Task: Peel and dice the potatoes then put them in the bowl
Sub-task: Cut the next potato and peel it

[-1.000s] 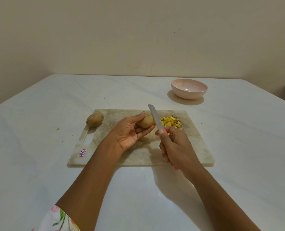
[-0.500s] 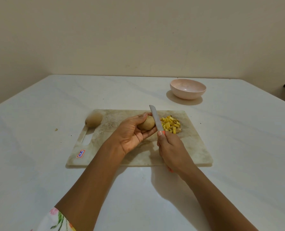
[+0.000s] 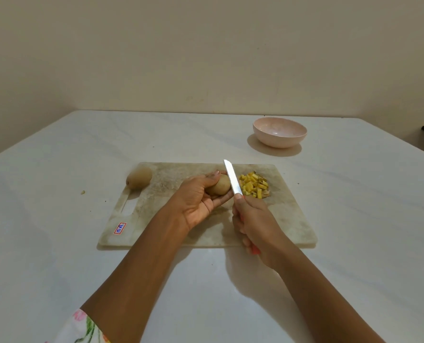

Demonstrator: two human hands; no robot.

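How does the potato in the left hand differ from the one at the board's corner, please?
The held potato is cradled in the left hand above the cutting board; the other potato lies untouched at its far left corner. The held potato is beside the knife blade; the other potato is far from it. Both look whole and unpeeled.

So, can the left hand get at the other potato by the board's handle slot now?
Probably not yet: the left hand grips a potato. The way to the other potato looks free, though.
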